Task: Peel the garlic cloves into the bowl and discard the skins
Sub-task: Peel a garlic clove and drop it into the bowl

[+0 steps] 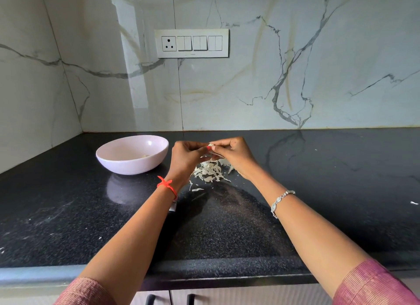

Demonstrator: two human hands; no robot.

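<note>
Left hand and right hand are held close together above the countertop. The fingers of each are curled in and pinched on one garlic clove, of which only a small pale tip is seen between the fingertips.

The peeling step is judged to be in hand. A strip of skin appears to hang from the clove under the right thumb, so the clove is taken to be partly stripped (how much skin is left cannot be told, since most of it is covered). The next move, it is judged, calls for the last skin to be pulled free and let fall onto the pile of skins directly below. The bare clove would then be carried leftward and dropped into the bowl, which stands just beside the left hand. The pile must afterwards be gathered and thrown away, and no bin is seen.

Counted: two hands, one clove held, one bowl, and one pile of skins with a few loose flakes lying nearer the counter edge. Within the bowl at least one pale piece is made out, presumably peeled garlic; a firmer count is not possible. No unpeeled cloves can be made out on the counter, though some could be hidden by the pile or the hands.
</note>
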